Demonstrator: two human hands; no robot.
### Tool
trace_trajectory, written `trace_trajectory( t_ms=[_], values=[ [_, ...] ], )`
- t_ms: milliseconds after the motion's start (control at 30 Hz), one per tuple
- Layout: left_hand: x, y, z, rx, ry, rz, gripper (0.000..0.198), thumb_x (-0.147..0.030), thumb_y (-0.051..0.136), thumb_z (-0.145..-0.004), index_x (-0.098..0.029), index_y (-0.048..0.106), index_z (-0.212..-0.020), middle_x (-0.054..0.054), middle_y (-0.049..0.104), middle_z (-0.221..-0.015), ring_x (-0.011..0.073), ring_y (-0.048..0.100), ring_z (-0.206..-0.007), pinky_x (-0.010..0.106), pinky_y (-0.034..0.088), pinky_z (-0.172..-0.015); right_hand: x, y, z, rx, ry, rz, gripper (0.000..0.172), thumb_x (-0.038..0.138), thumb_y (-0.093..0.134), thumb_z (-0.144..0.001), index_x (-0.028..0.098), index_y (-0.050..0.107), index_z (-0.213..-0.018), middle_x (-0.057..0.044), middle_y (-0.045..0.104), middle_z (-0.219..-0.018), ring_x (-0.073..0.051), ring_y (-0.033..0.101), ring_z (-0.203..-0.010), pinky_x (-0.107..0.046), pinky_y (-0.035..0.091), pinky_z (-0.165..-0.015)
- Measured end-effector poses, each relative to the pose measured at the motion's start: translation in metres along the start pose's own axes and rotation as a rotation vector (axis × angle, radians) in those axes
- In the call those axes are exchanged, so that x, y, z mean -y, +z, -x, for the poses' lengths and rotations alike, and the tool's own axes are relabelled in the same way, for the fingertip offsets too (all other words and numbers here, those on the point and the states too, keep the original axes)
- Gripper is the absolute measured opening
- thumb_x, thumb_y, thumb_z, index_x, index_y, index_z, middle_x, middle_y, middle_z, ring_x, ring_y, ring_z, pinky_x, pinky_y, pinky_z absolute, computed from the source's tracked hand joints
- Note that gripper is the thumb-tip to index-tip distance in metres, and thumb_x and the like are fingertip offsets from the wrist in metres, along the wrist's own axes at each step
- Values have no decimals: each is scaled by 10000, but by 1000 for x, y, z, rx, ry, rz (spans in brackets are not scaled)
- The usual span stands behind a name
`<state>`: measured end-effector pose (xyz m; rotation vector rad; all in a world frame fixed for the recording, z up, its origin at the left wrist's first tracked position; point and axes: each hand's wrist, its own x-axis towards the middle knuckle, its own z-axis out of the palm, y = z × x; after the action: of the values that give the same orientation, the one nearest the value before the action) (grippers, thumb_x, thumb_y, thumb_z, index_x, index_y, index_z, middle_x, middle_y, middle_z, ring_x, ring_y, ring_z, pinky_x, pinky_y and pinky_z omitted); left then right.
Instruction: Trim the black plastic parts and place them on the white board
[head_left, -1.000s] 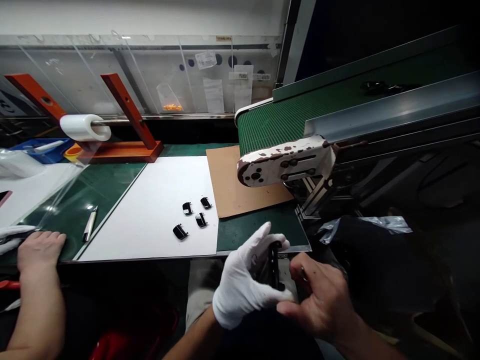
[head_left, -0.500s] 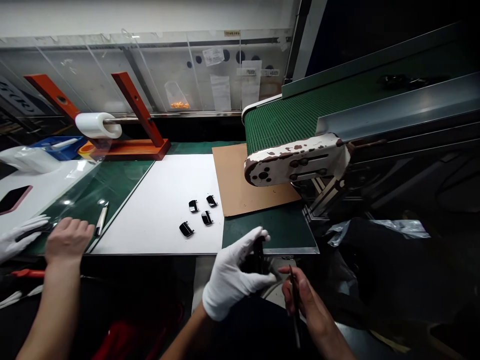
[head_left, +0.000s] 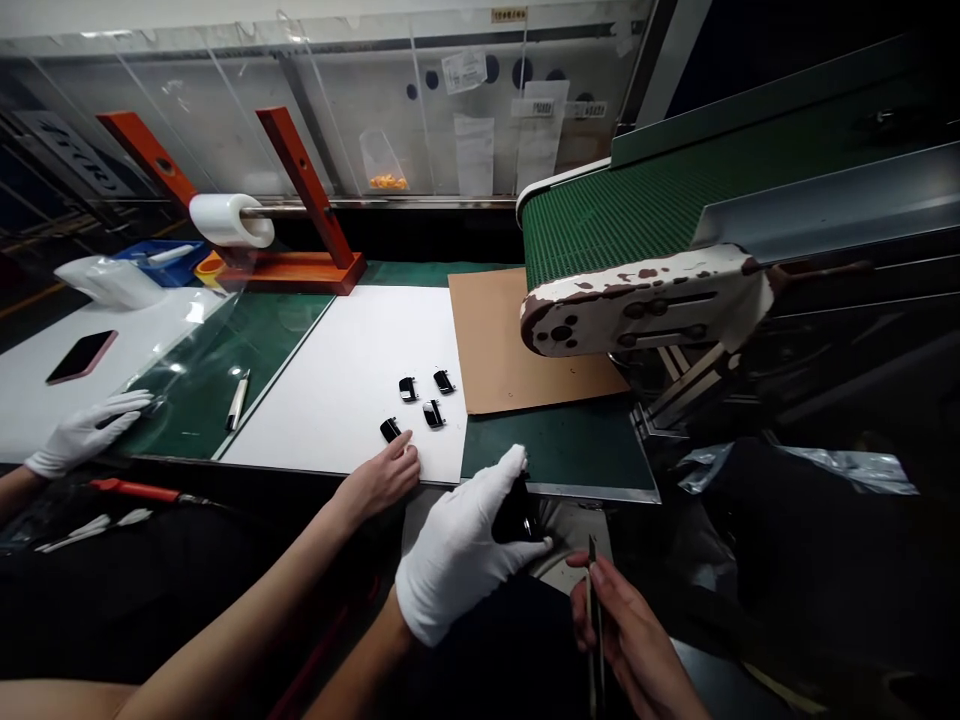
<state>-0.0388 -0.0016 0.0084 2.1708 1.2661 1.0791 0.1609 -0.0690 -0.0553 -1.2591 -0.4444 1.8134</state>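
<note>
My left hand [head_left: 461,545], in a white glove, grips a glossy black plastic part [head_left: 516,515] between thumb and fingers, in front of the table edge. Part of the piece is hidden by the glove. To its right, my bare right hand [head_left: 626,625] is closed around a slim craft knife [head_left: 595,610], its slanted tip pointing up and apart from the part. Several small black plastic pieces [head_left: 433,413] lie on the white sheet [head_left: 352,350] ahead of my left hand. A co-worker's bare hand [head_left: 382,472] touches the nearest piece [head_left: 390,429].
A green conveyor [head_left: 600,235] rises to the right, its end above a cardboard sheet [head_left: 495,350]. Leftward are a film roll [head_left: 232,221] on an orange stand [head_left: 330,265], a white-handled cutter [head_left: 238,402], a phone [head_left: 82,356] and the co-worker's gloved hand [head_left: 90,432].
The co-worker's bare hand has moved right, from beside the cutter to the nearest black piece. My view has shifted a little. The part in my left hand has turned, showing more of its glossy face.
</note>
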Motion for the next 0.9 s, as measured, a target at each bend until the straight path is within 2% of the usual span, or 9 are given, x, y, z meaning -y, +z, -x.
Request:
trace_trajectory(
  t_ms=[167, 333, 467, 567, 700, 800, 900],
  values=[
    [-6, -3, -2, -3, 19, -85, 909, -293, 799, -736, -234, 283, -1481, 110, 633, -1276, 223, 654, -1104, 297, 525, -976, -3, -2, -1, -10, 12, 37, 481, 606, 669, -778, 196, 573, -1010, 52, 566, -568, -66, 411, -428, -189, 369, -421],
    [-8, -1, -1, 12, -1, -122, 942, -265, 824, -703, -217, 283, -1473, 116, 645, -1255, 223, 674, -1064, 286, 545, -933, -4, -7, -2, -14, 57, 77, 566, 717, 626, -729, 158, 621, -822, 28, 555, -476, -64, 387, -368, -189, 342, -369],
    [2, 0, 0, 67, -76, -142, 916, -261, 817, -705, -206, 302, -1460, 133, 624, -1293, 250, 658, -1104, 330, 547, -945, -2, -5, 1, -15, 102, 80, 575, 720, 664, -675, 147, 633, -708, 25, 513, -388, -45, 288, -302, -188, 250, -323],
    [23, -2, -2, 111, -218, -218, 801, -252, 777, -739, -197, 367, -1425, 125, 606, -1320, 272, 607, -1183, 386, 488, -1036, -2, -3, 1, 26, 147, 9, 545, 675, 670, -703, 156, 662, -869, 52, 491, -401, -45, 263, -315, -193, 224, -341],
    [67, -10, -3, 94, -353, -304, 643, -303, 702, -813, -185, 432, -1384, 142, 559, -1366, 304, 539, -1257, 432, 437, -1077, -7, -2, 1, 74, 147, -89, 603, 696, 576, -782, 169, 634, -1069, 45, 526, -536, -60, 362, -424, -195, 297, -436],
    [102, -17, 1, 89, -454, -350, 577, -344, 670, -852, -160, 460, -1357, 156, 589, -1307, 317, 586, -1184, 483, 488, -994, -11, -5, 0, 33, 91, -24, 593, 664, 639, -760, 174, 636, -1091, 15, 593, -637, -90, 465, -509, -226, 377, -518],
    [131, -22, 7, 108, -505, -362, 478, -354, 622, -898, -171, 495, -1321, 120, 610, -1247, 276, 619, -1107, 477, 518, -932, -12, -8, 0, 24, 68, 11, 536, 634, 661, -761, 171, 663, -1030, 0, 608, -663, -104, 487, -528, -242, 387, -536]
  ],
)
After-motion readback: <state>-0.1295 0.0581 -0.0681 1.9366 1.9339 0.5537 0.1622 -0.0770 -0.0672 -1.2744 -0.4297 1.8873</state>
